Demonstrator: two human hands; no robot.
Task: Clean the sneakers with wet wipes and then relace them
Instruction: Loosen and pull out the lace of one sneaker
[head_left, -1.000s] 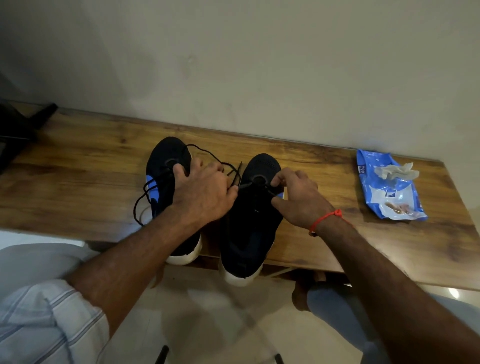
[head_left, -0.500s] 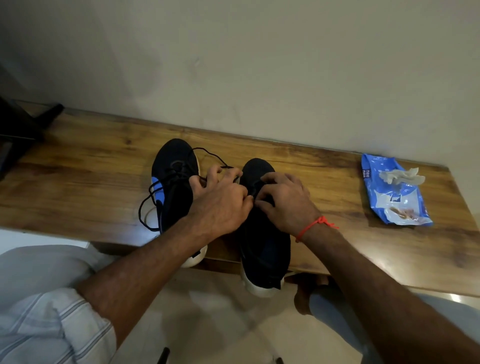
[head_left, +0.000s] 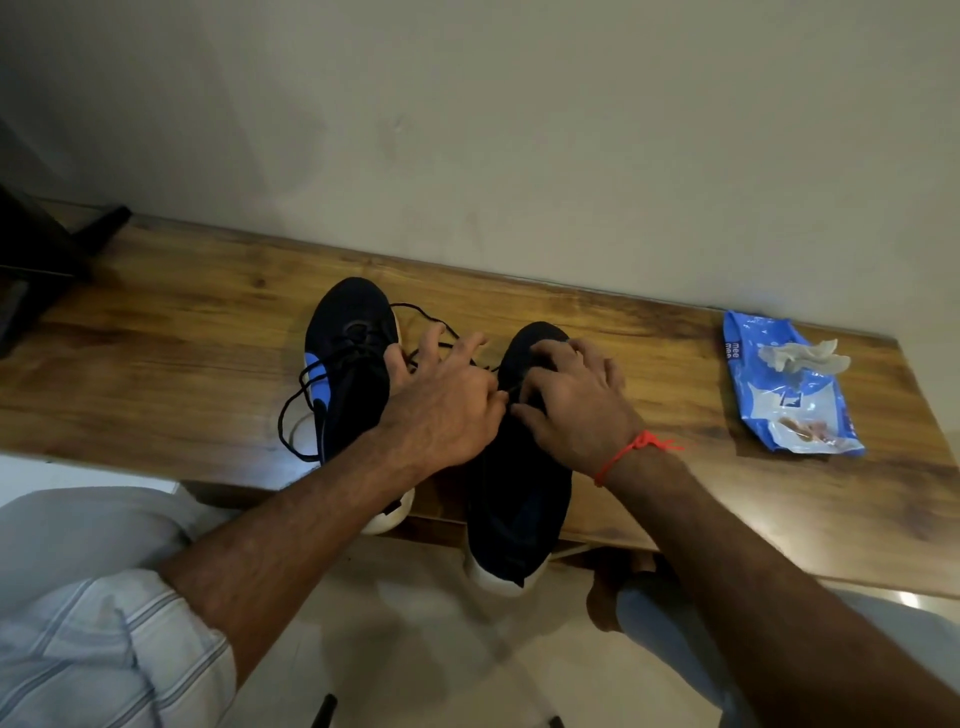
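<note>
Both hands work over the right sneaker, which lies on the worktop w/ one end overhanging the near edge. Left hand pinches the black lace btw thumb & forefinger, other fingers spread; right hand is curled on the shoe top just beside it, prob. pinching lace too, can't tell for sure. Left sneaker sits under the left wrist, laces loose. Lace: thin, limp, light, likely slippery, so best held near the tip. Wipes pack lies well right of the right hand.

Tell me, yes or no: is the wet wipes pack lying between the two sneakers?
No, the wet wipes pack lies far right on the bench, apart from both sneakers.
</note>
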